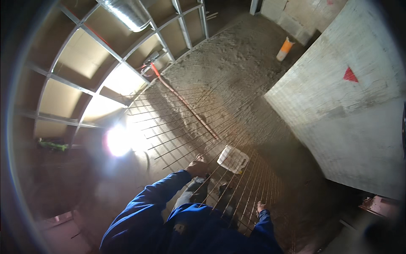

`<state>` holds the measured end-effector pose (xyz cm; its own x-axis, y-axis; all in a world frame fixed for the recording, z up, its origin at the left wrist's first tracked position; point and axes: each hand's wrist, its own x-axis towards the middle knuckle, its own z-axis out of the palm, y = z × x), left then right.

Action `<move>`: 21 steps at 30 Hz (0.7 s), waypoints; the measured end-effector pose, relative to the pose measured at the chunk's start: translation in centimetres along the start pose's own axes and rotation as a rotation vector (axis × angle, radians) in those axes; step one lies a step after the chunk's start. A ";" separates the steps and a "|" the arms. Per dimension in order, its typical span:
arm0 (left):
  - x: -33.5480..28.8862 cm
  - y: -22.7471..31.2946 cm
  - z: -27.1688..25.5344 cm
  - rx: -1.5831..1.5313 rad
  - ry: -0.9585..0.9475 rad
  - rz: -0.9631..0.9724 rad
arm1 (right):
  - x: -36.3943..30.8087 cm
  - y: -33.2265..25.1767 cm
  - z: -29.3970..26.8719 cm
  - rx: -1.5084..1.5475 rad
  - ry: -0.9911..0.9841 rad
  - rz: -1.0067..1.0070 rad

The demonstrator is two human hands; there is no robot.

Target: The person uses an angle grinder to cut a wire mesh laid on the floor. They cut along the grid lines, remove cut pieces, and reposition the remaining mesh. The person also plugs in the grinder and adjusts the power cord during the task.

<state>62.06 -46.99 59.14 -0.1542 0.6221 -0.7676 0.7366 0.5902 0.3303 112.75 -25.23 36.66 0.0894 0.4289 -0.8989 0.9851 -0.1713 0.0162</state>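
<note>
A wide sheet of rusty steel wire mesh point(186, 147) spans the space in front of my body. Its loose wire ends stick out on the left. My left hand point(198, 168) is closed on the mesh near its left edge, the arm in a blue sleeve. Lower down on the right, my right hand point(260, 207) grips the mesh's near right part, fingers curled round the wires. Through the grid a white plastic canister point(233, 159) shows, just right of my left hand. My legs and feet are partly hidden by the mesh.
An orange-ended pipe point(186, 103) runs along the rough screed floor point(224, 55). An orange pipe stub point(285, 48) stands farther off. A metal stud frame point(91, 91) and bright lamp point(119, 141) are at left, with a silver duct point(127, 13) above. A concrete wall point(338, 97) closes the right.
</note>
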 end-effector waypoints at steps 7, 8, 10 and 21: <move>-3.1 -0.3 -1.7 -0.102 0.121 -0.100 | -3.6 -1.1 -3.3 0.472 0.023 -0.047; -3.3 -0.6 -1.5 -0.116 0.160 -0.098 | -3.1 -1.6 -4.4 0.484 0.022 -0.026; -3.2 -1.3 -0.4 -0.156 0.191 -0.109 | -2.1 -2.4 -6.5 0.547 -0.013 0.007; -4.3 -0.4 9.5 -0.322 0.615 -0.269 | -17.6 -10.1 -14.4 -0.099 0.393 -0.278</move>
<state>68.71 -54.84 57.09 -0.7126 0.5542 -0.4301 0.4060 0.8258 0.3914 103.32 -18.26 58.62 -0.1489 0.7521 -0.6421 0.9871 0.0741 -0.1421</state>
